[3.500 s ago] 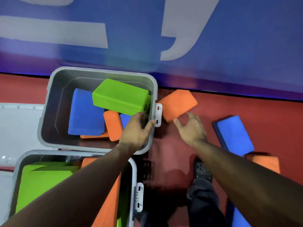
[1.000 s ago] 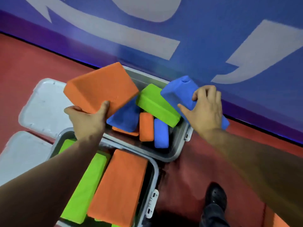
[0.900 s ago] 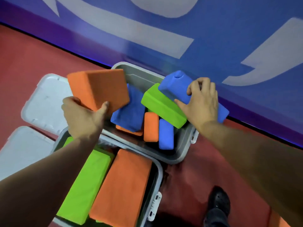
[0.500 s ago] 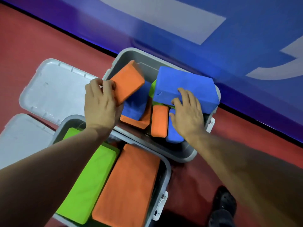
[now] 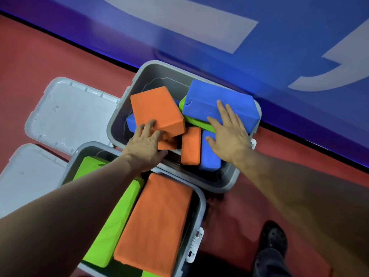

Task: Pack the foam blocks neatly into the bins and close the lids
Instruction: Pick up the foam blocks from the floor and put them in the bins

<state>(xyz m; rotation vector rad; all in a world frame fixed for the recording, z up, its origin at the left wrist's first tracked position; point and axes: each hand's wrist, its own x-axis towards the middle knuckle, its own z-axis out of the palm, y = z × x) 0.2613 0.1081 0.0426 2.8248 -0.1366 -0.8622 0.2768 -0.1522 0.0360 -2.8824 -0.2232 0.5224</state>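
Observation:
Two grey bins stand open on the red floor. The far bin [image 5: 139, 76] holds a jumble of foam blocks. My left hand [image 5: 146, 145] rests with spread fingers on the near edge of a large orange block [image 5: 155, 108] lying tilted on top. My right hand [image 5: 229, 134] presses flat on a large blue block [image 5: 211, 100], which lies over a green block [image 5: 196, 122]. A small orange block [image 5: 190, 145] and a small blue block [image 5: 209, 154] stand between my hands. The near bin [image 5: 201, 200] holds a green block [image 5: 113, 220] and an orange block [image 5: 157, 220] side by side.
Both white lids [image 5: 69, 112] [image 5: 28, 176] lie flipped open to the left of the bins. A blue wall [image 5: 199, 37] with white shapes runs close behind the far bin. My black shoe [image 5: 273, 240] is on the floor at the lower right.
Both blocks have come down into the far bin. My left hand let go of the orange block and now lies on it. My right hand slid to flat on the blue block.

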